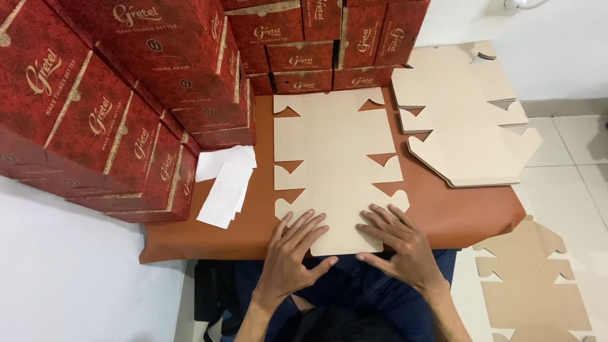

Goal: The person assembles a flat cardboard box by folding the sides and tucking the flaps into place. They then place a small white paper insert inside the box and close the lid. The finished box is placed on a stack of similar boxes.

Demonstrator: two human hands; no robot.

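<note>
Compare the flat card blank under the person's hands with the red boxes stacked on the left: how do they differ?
The flat card blank is plain beige and unfolded; the red boxes are assembled, patterned in gold, and piled high. Left hand and right hand press only the blank. Both rest on the brown table.

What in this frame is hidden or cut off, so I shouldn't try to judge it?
Head view only:
- Near end of the flat cardboard blank: covered by the left hand and right hand.
- Red boxes: cut off by the top and left edges.
- Number of sheets in the stack of blanks: edges too thin to count.
- Brown blank on the floor: cut off by the bottom edge.
</note>
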